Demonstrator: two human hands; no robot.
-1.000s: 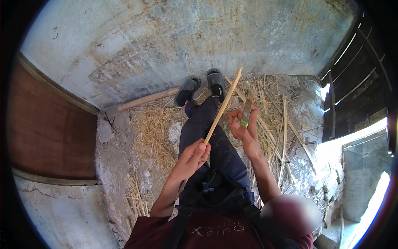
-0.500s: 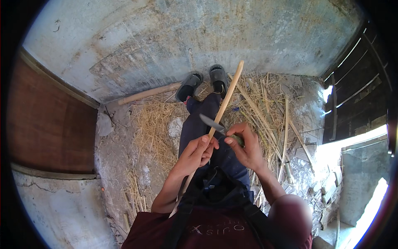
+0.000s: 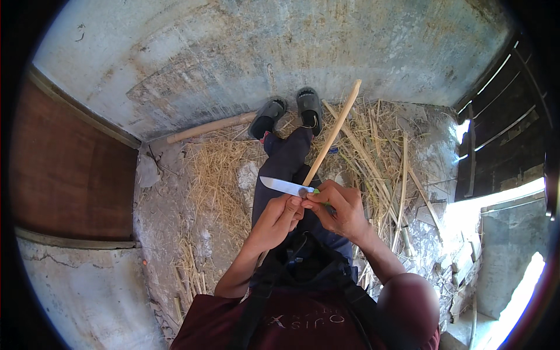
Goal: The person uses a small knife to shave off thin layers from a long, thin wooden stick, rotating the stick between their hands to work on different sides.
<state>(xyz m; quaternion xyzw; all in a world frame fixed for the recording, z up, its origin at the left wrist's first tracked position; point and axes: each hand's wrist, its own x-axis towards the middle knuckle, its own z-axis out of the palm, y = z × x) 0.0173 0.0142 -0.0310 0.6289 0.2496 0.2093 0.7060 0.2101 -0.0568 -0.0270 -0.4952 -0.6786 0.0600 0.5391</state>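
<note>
In the middle of the frame, the left hand is gripping a long, pale-yellow, slender wooden stick, and the right hand is clasping a broad silver-bladed knife with a green handle. The hands are meeting almost fingertip to fingertip; whether they are actually touching is hard to make out. Fingers are hiding most of the handle and the stretch of stick beneath the blade, while the stick's lower end is disappearing behind the left forearm. The blade is crossing over the stick, pointing left, and the stick is slanting toward the upper right. A blurred patch is masking part of the maroon fabric shirt at lower right.

Below the hands, a dusty grey floor is spreading out under loose, tangled golden straw at centre left and long, split, straw-coloured strips at centre right. A stained, bluish-grey plastered wall is filling the top, a smooth reddish-brown panel is standing at left, and dark wooden slats are letting light through at right. Two dark-grey rounded clogs are resting near the wall, beside a smooth tan pole.
</note>
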